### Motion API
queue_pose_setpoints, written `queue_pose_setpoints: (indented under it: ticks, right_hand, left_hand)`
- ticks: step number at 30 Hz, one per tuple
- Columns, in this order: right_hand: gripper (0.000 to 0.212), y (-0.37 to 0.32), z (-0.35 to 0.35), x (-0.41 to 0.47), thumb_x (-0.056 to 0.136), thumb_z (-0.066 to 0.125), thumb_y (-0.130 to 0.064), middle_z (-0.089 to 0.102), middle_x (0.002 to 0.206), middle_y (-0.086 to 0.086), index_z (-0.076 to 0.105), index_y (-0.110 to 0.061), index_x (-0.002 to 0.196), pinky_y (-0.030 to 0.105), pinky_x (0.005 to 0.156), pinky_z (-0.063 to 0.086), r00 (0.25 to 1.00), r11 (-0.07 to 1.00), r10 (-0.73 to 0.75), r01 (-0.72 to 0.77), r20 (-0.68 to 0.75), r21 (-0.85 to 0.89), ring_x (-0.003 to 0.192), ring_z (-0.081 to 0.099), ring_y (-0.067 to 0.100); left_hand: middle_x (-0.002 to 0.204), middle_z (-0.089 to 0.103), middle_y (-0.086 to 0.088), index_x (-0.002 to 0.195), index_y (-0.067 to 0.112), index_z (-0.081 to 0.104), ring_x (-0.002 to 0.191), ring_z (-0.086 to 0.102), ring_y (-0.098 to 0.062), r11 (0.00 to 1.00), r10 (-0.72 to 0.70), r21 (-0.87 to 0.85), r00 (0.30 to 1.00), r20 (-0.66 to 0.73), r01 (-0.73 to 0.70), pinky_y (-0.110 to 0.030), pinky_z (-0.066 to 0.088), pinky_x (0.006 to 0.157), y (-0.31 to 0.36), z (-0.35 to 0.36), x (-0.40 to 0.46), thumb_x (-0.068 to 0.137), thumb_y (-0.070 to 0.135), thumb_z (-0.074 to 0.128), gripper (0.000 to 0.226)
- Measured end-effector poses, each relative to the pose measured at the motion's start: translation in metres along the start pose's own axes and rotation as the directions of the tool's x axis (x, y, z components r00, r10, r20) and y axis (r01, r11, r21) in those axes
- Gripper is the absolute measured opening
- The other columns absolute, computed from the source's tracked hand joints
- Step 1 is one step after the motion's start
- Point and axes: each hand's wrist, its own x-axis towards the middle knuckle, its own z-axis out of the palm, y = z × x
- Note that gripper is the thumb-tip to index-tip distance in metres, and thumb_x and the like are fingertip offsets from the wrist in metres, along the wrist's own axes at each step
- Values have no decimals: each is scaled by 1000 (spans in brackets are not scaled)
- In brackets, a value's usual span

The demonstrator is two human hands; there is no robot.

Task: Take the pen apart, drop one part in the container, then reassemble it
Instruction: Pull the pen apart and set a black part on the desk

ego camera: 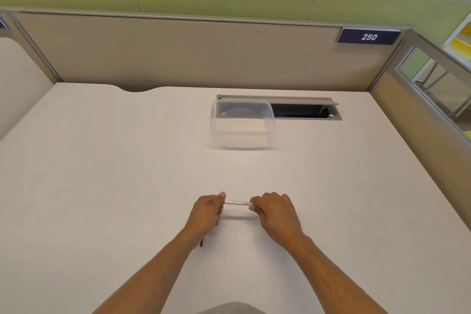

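Slim white plastic pen (pixel 238 202), low centre of frame, is pinched at either end by both hands (pixel 207 209) (pixel 274 209); pull straight apart, gently.

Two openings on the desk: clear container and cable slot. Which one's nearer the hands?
The clear plastic container. It stands on the desk toward the pen held between the left hand and right hand; the cable slot lies behind it, by the partition.
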Motion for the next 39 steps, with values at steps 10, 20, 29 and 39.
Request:
queue_pose_setpoints:
  ticks: [10, 20, 29, 39]
  right_hand:
    - [27, 4, -1, 0, 89, 43, -38, 60, 64, -5, 66, -25, 86, 30, 58, 29, 1000, 1000, 18, -18, 13, -8, 60, 53, 20]
    - [17, 1, -5, 3, 88, 50, -33, 59, 63, -4, 65, -24, 86, 30, 61, 29, 999, 1000, 8, -7, 33, -23, 63, 52, 21]
    - [21, 4, -2, 1, 89, 47, -35, 59, 64, -5, 65, -25, 87, 30, 61, 28, 999, 1000, -5, 6, 33, -24, 63, 52, 20]
    - [32, 4, 2, -2, 90, 38, -40, 58, 61, -7, 66, -26, 84, 29, 58, 28, 1000, 1000, -14, 14, 8, -23, 59, 51, 19]
  left_hand:
    - [77, 63, -7, 89, 6, 62, 60, 64, -16, 990, 138, -44, 988, 63, -135, -31, 51, 56, -1, 0, -2, 95, 22, 55, 18]
    - [54, 44, 1, 58, 17, 44, 49, 44, -19, 973, 94, 211, 996, 6, -93, -27, 38, 53, 0, -3, 0, 95, 51, 44, 50]
    - [50, 48, -1, 60, 10, 53, 45, 49, -20, 996, -41, -77, 997, 63, 45, -31, 49, 56, 2, 1, -3, 92, 53, 49, 54]
    - [49, 51, -1, 65, 13, 50, 48, 57, -22, 1000, 11, 23, 998, 60, -12, -44, 53, 68, -7, 0, -1, 97, 34, 48, 38]
